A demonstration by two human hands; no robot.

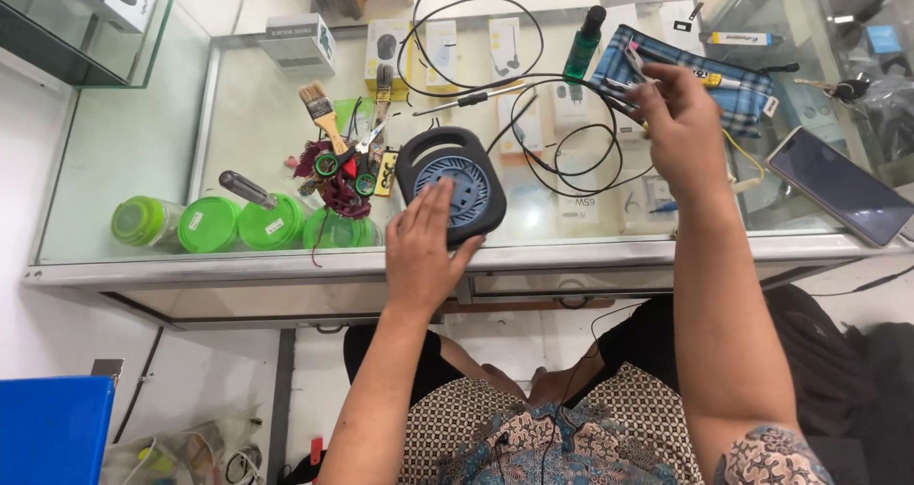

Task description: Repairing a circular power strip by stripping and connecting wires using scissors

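Observation:
A round dark cable reel with a blue socket face lies on the glass counter. My left hand rests flat on its near side, fingers spread. A black cable loops from the reel across the glass. My right hand is raised at the far right, fingers closed on a thin tool with a pinkish tip, just in front of a blue plaid pouch. A green bottle stands beside the pouch.
A paintbrush, scissors and a screwdriver lie left of the reel. A phone lies at the right edge. Green-lidded jars and small boxes sit under the glass. A blue bin stands at lower left.

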